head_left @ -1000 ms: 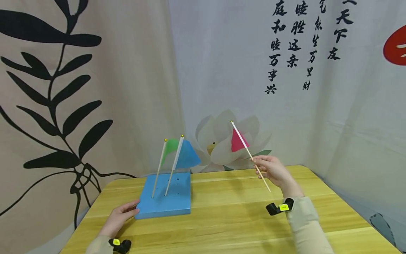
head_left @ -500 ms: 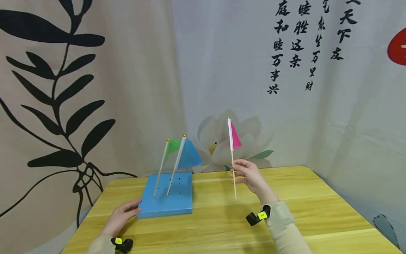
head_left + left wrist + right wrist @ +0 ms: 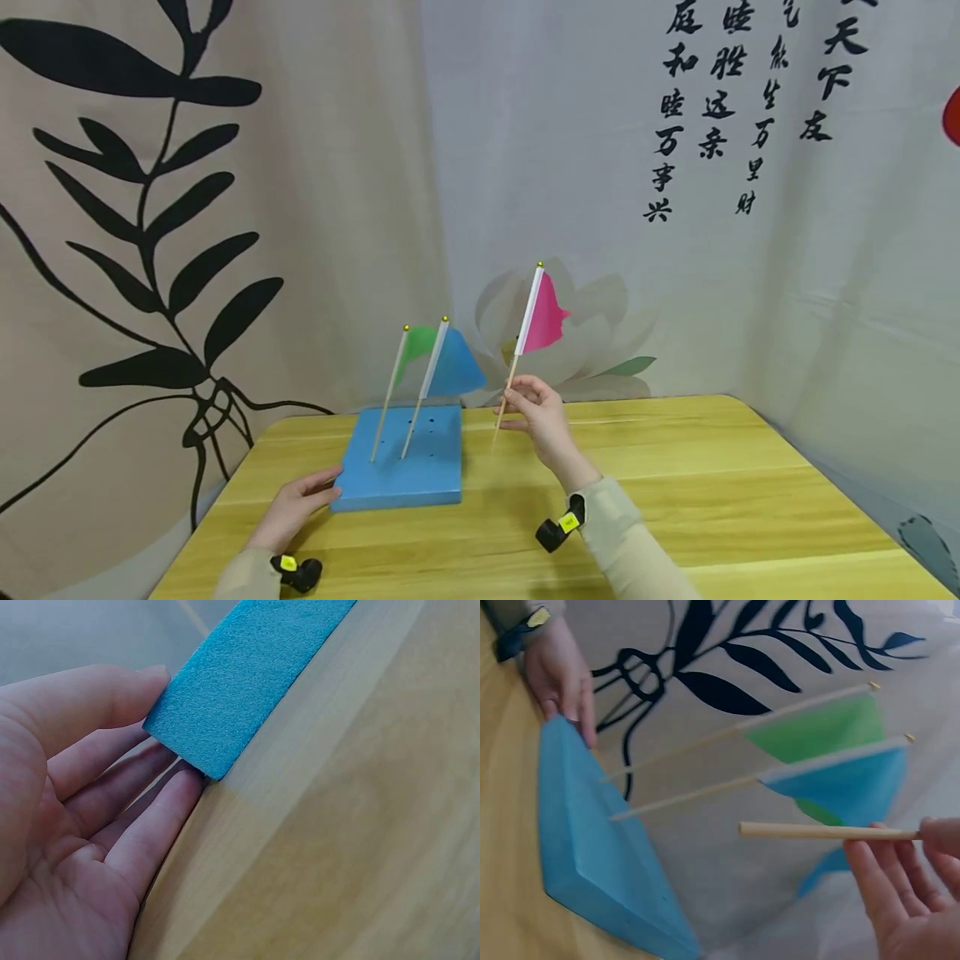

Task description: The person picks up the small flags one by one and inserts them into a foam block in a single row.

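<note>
A blue foam board [image 3: 420, 487] lies at the left of the table and bears two small upright flags, one green [image 3: 422, 340] and one blue [image 3: 456, 367]. My left hand [image 3: 300, 500] rests against the board's near left side with its fingers fairly straight; in the left wrist view the fingertips meet the board's corner. To the right of the board, my right hand [image 3: 540, 417] pinches the wooden stick of a pink flag [image 3: 546, 317]. This flag leans right at the top, and in the right wrist view its bare stick end [image 3: 780, 829] points toward the board.
Small holes dot the board's top around the two flags. The wooden table [image 3: 675, 492] ends at a hanging cloth [image 3: 352, 208] printed with leaves, a lotus and characters. Both wrists carry black cameras.
My right hand has moved left toward the board with the pink flag, whose top has swung from leaning left to leaning right. The left hand stays at the board.
</note>
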A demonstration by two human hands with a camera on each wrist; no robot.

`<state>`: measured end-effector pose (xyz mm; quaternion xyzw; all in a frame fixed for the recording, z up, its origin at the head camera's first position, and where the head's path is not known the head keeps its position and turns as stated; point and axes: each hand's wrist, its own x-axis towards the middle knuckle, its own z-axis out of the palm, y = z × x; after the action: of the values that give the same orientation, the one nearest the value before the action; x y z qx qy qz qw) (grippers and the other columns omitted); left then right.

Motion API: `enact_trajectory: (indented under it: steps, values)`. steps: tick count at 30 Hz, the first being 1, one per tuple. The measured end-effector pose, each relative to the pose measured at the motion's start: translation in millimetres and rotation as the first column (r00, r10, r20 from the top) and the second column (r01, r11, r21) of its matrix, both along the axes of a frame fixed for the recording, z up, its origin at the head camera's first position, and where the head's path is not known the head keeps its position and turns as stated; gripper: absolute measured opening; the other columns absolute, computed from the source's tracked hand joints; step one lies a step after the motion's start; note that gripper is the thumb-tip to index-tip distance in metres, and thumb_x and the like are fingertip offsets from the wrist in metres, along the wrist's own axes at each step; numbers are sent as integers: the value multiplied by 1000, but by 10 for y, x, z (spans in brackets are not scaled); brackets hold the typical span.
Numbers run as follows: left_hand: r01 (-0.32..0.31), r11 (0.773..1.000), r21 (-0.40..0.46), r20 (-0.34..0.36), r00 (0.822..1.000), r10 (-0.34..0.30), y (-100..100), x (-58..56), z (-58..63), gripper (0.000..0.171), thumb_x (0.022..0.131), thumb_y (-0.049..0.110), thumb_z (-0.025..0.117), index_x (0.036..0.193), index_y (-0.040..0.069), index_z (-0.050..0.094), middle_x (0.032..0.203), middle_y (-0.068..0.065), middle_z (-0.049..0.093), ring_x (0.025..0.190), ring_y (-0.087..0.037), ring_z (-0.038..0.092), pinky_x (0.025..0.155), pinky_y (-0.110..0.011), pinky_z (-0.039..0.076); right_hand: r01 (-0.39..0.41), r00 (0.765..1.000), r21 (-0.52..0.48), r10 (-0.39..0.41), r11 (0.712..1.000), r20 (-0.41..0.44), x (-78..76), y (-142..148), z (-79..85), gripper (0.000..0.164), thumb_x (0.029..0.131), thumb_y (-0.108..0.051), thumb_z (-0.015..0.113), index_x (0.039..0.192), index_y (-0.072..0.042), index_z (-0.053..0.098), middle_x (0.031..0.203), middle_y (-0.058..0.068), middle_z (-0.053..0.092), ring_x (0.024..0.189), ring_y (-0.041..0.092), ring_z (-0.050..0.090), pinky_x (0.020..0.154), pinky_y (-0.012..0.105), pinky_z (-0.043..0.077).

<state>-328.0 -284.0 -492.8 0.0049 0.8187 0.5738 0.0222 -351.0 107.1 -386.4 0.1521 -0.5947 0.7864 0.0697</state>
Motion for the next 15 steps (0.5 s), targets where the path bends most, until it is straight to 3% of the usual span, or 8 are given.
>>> enact_trajectory:
  steps: [5, 11, 15]
  values:
    - [-4, 1000, 9, -3, 1000, 4, -20, -2, 3, 61, 91, 30, 69, 140, -1, 50, 144, -23, 43, 130, -41, 42, 102, -52, 41, 8, 998, 11, -7, 1000, -55, -26, -252, -73, 11, 96, -4, 60, 106, -1, 60, 94, 24, 63, 82, 30, 68, 70, 48, 59]
    - [-4, 1000, 25, -4, 1000, 4, -26, -1, -10, 60, 91, 30, 70, 140, 0, 51, 145, -23, 44, 131, -40, 41, 103, -52, 41, -12, 998, -2, 12, 1000, -57, -64, -492, -157, 24, 95, -4, 61, 113, 10, 54, 88, 10, 64, 85, 33, 67, 70, 45, 60]
    - [-8, 1000, 24, -5, 1000, 8, -22, -2, -19, 60, 91, 29, 70, 139, 0, 52, 144, -22, 45, 131, -40, 42, 103, -52, 41, -41, 998, 6, 41, 999, -56, -96, -604, -179, 30, 96, -6, 61, 117, 12, 51, 88, 8, 65, 87, 35, 67, 73, 45, 59]
